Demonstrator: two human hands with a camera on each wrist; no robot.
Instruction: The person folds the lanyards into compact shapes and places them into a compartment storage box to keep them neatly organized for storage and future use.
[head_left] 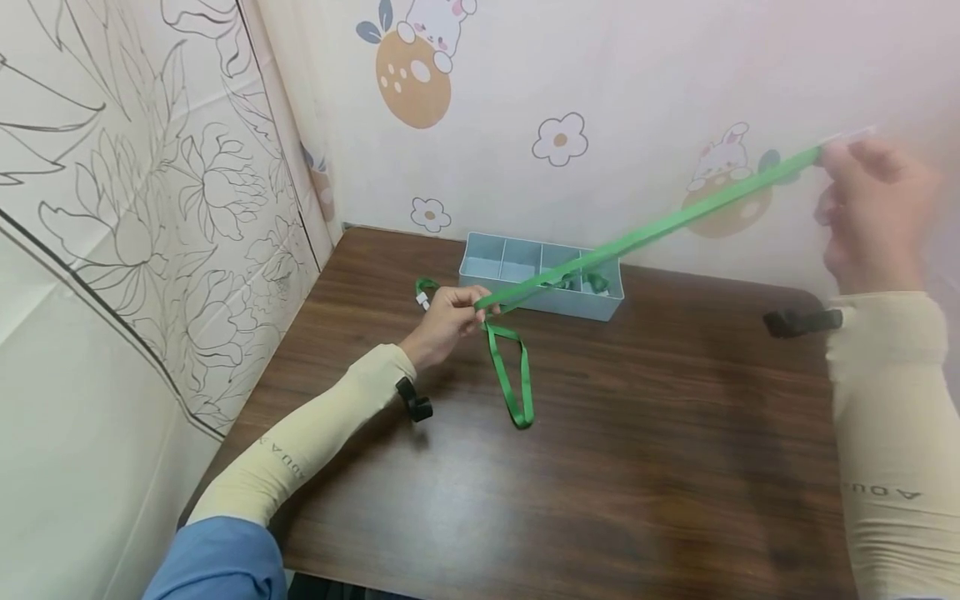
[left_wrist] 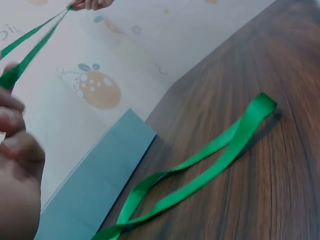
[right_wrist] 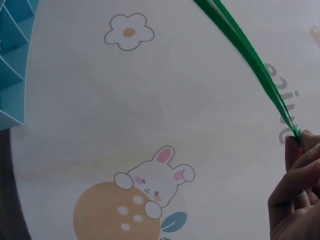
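A long green strap [head_left: 645, 236], which looks like a lanyard, stretches slantwise between my two hands. My left hand [head_left: 442, 323] pinches it low over the table, in front of the box. High on the right, my right hand [head_left: 877, 208] pinches the upper end; it is blurred in the head view. In the right wrist view the doubled strap [right_wrist: 255, 60] meets at those fingertips. Below my left hand a loop [left_wrist: 240, 140] of green strap lies on the table. Another green piece with a white clip [head_left: 422, 298] lies just beyond my left hand.
A light blue divided box [head_left: 592, 307] stands at the back of the brown wooden table [head_left: 645, 467], against the patterned wall cloth. Green straps lie in its right compartments. A flower-patterned curtain [head_left: 217, 183] borders the table on the left.
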